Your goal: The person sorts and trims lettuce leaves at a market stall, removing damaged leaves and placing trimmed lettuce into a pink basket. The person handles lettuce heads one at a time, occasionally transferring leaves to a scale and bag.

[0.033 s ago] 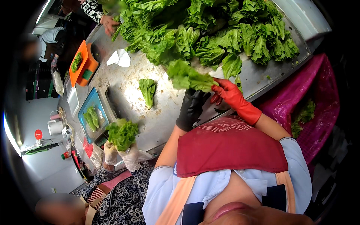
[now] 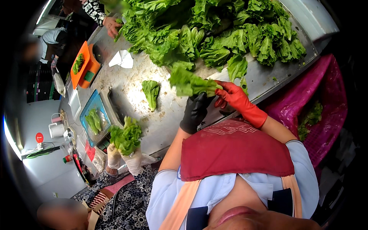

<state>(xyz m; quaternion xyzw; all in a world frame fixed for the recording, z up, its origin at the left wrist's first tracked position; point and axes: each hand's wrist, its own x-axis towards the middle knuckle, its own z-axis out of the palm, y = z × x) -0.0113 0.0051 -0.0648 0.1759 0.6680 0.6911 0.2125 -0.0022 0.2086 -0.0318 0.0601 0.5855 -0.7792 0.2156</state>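
Observation:
A head of green leafy lettuce [image 2: 190,83] is held level over the near edge of the metal table, leaves to the left and stem end to the right. My right hand [image 2: 241,102], in a red rubber glove, pinches the stem end. Curled against the underside near the stem is my left hand [image 2: 195,112] in a black glove; some of its fingers are hidden. One loose lettuce [image 2: 151,94] lies on the table to the left. Beyond my hands rises a large heap of lettuce [image 2: 226,40].
At left, a co-worker's white-gloved hands [image 2: 124,159] hold another lettuce beside a scale with a blue tray [image 2: 93,126]. An orange scale [image 2: 86,69] and white paper [image 2: 121,59] sit farther off. Another person's hand [image 2: 112,27] touches the heap. A magenta bag [image 2: 326,92] hangs at right.
The lettuce in my hands has shifted slightly left and down at its leafy end, and my left fingers have come up against it. The co-worker's lettuce has turned a little.

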